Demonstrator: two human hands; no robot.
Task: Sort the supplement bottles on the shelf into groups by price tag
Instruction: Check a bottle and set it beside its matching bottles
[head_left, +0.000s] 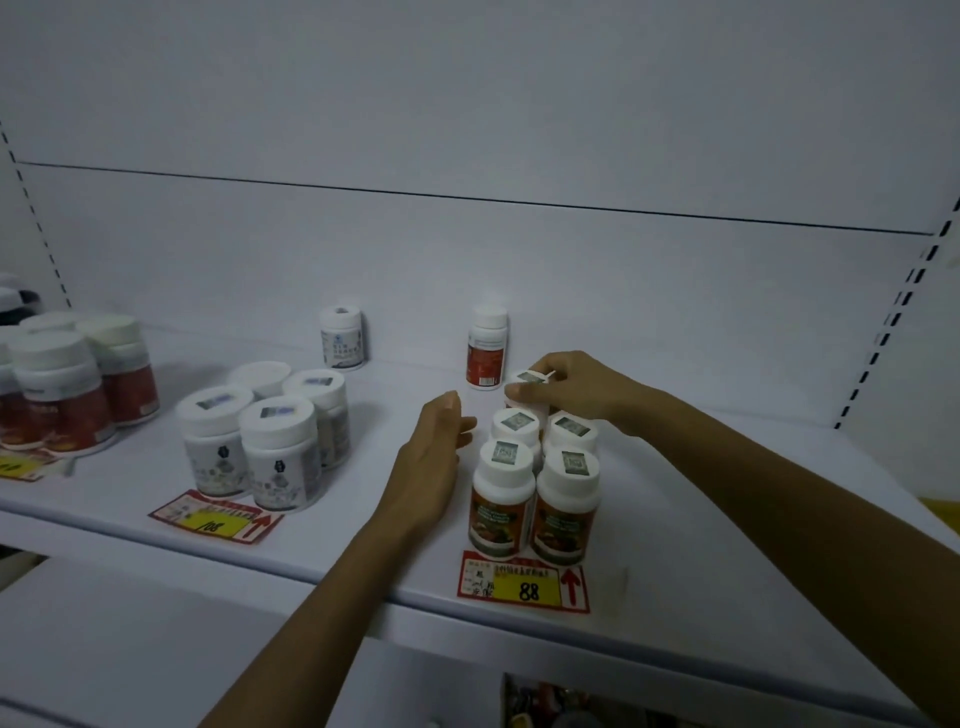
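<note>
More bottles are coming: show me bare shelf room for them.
Widest: the shelf right of the orange group, out to the upright. Also between the back white bottle and back orange bottle. Narrower: between the white group and left hand. Crowded round the orange group, where the right hand grips its rearmost bottle.

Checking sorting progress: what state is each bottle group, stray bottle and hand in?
88-tag bottles, four upright, clustered.
Rear bottle, upright, cap gripped by right hand.
Left hand, open beside the cluster.
Stray orange bottle, upright, alone at back.
Stray white bottle, upright, alone at back.
108-tag bottles, upright, clustered.
</note>
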